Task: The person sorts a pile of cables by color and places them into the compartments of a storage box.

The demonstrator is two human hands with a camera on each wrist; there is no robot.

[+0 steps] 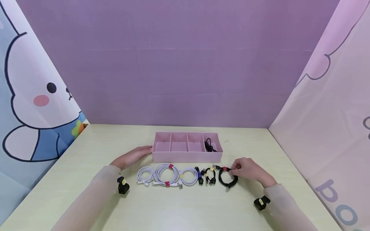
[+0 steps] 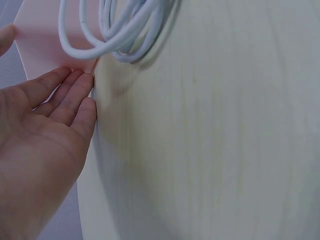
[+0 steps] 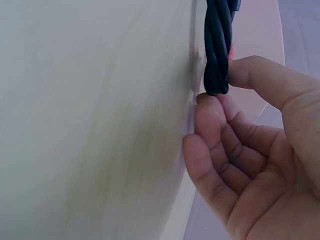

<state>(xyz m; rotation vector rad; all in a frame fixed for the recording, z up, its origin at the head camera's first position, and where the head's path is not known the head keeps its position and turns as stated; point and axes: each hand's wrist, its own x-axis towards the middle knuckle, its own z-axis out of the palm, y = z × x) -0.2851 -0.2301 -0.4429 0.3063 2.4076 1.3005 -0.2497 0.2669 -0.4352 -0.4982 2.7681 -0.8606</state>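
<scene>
A pink tray (image 1: 187, 157) with several compartments stands at the middle of the table, a black cable (image 1: 208, 146) in its rightmost one. My left hand (image 1: 133, 157) touches the tray's left end with its fingers nearly straight; the left wrist view shows this hand (image 2: 55, 120) against the pink wall (image 2: 47, 42). At the right of the cable row, my right hand (image 1: 249, 169) pinches the edge of a coiled black cable (image 1: 222, 179) with a red tie. In the right wrist view, thumb and fingers of the hand (image 3: 250, 145) meet at the black coil (image 3: 218, 50).
Along the tray's front lie a small white coil (image 1: 145, 175), a large white coil with red ties (image 1: 166, 175), a white coil with a yellow tie (image 1: 189, 176), a black cable with a blue tie (image 1: 199, 176) and a small black one (image 1: 211, 176). A purple panel (image 1: 179, 64) stands behind.
</scene>
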